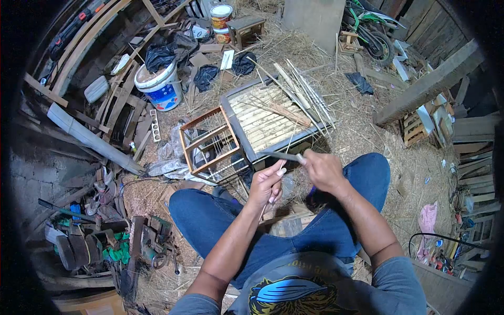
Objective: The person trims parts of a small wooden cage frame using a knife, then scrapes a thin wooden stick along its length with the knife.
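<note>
A thin light strip [285, 160] is pinched in my left hand [266, 184], its lower end running down past my wrist. My right hand [323, 170] is closed around a knife [282, 155], whose dark blade points left and lies close above my left fingertips, across the strip. Whether blade and strip touch is unclear. Just beyond both hands stands a low dark-framed table with a slatted light top [257, 118]. Several long split strips [300, 89] lie over its right side. A small wooden frame with thin bars [210, 142] adjoins the table's left edge.
A white bucket [159, 89] with a black bag stands at the upper left, near stacked paint cans [221, 25] and a small stool [245, 27]. A wooden post [430, 81] slants at the right, below a motorcycle [375, 39]. Metal tools and a vise [157, 244] lie at the lower left.
</note>
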`<state>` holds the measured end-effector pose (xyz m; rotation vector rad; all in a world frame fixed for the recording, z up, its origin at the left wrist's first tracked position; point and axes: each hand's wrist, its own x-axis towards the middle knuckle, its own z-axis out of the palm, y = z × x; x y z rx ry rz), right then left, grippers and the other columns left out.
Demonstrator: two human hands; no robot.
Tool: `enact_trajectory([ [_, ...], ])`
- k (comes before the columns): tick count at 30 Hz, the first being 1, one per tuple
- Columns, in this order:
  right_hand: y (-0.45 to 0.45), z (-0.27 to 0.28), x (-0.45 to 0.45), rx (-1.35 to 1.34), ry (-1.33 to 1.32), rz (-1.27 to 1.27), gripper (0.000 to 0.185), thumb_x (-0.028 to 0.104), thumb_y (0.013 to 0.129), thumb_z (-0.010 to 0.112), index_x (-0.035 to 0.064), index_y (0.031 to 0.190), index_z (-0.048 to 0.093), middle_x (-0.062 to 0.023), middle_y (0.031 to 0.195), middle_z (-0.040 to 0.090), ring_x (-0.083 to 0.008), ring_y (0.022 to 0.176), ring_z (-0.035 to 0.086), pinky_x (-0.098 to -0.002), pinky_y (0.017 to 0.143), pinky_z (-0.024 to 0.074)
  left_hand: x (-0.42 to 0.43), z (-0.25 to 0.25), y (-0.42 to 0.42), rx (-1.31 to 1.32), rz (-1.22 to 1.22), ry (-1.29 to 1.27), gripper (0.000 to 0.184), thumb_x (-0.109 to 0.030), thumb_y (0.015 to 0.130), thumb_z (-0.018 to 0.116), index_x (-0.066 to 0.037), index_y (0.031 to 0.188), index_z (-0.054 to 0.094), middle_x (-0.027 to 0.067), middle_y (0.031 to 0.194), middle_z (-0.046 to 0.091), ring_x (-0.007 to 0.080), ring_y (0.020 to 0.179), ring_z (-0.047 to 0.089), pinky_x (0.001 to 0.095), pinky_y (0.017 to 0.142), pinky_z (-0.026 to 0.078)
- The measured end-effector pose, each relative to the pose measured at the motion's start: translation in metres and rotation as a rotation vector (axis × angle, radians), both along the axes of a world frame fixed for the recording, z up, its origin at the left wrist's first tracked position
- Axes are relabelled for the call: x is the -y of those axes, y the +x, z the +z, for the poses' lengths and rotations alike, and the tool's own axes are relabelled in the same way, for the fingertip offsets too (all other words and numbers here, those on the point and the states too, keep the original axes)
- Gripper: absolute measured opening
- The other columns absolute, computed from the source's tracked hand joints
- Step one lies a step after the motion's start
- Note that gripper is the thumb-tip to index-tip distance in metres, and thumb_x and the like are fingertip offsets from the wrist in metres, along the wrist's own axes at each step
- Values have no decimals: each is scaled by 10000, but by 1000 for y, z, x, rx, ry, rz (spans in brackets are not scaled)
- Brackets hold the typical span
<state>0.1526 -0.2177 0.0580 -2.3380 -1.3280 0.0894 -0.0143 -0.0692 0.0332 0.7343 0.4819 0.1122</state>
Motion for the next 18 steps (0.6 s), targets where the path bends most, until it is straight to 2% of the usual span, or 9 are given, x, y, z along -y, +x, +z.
enact_trajectory([
  [2, 14, -2, 6, -8, -89, -93, 366, 418, 1074, 461, 121, 899, 585, -126, 640, 655, -358, 566, 670, -518, 495, 482, -2, 3, -4, 25, -16, -17, 363, -120, 1056, 568, -16, 1403, 599, -27, 511, 477, 66, 324, 349, 235, 340, 323],
  [6, -2, 5, 5, -45, -117, -7, 344, 414, 1065, 479, 126, 912, 588, -129, 644, 655, -364, 576, 677, -515, 494, 479, 0, -3, -4, 8, -43, -14, 416, -122, 1051, 591, -36, 1458, 572, -30, 511, 468, 63, 335, 359, 235, 355, 316],
  [8, -15, 9, 2, -3, 20, 87, 360, 423, 1063, 476, 121, 895, 576, -152, 652, 650, -374, 588, 675, -532, 504, 486, 2, -5, -2, 8, -76, -1, 443, -108, 1055, 556, -28, 1490, 529, -38, 501, 457, 58, 322, 343, 234, 341, 323],
  [11, 12, 4, 0, -65, -102, -107, 419, 465, 1076, 431, 116, 901, 581, -157, 658, 654, -404, 612, 673, -561, 531, 486, 1, 8, -6, 11, -78, -11, 440, -112, 1058, 550, -28, 1489, 528, -37, 496, 449, 58, 321, 342, 234, 341, 323],
  [12, 20, 3, 2, 12, 10, -73, 441, 478, 1081, 407, 117, 893, 577, -152, 658, 657, -406, 615, 676, -565, 546, 491, 0, 7, -6, 14, -76, -7, 440, -112, 1058, 550, -28, 1489, 528, -37, 496, 449, 58, 321, 342, 234, 341, 323],
  [14, 13, -4, 1, -49, -52, -78, 379, 425, 1078, 460, 129, 868, 568, -140, 629, 613, -401, 612, 643, -546, 553, 458, 3, 4, -7, 1, -65, -20, 446, -123, 1061, 546, -31, 1497, 520, -37, 494, 440, 58, 324, 341, 231, 344, 322],
  [15, 2, 10, -1, -93, -84, -25, 362, 420, 1066, 475, 126, 873, 560, -145, 639, 614, -403, 627, 648, -545, 554, 453, 3, 6, -6, 4, -68, -39, 449, -125, 1063, 541, -32, 1502, 514, -33, 496, 442, 59, 326, 342, 231, 346, 323],
  [16, -2, 10, -1, -45, 35, 41, 361, 418, 1061, 480, 121, 867, 548, -147, 640, 614, -405, 628, 647, -555, 555, 450, 2, 6, -5, 4, -69, -41, 449, -125, 1063, 541, -32, 1502, 514, -33, 496, 442, 59, 326, 342, 231, 346, 323],
  [18, 12, -3, -3, -44, -23, -45, 362, 416, 1062, 477, 117, 878, 566, -163, 649, 621, -419, 635, 645, -566, 563, 452, 1, 6, -7, 39, -81, -56, 448, -119, 1064, 536, -32, 1503, 512, -29, 498, 448, 59, 326, 346, 232, 346, 326],
])
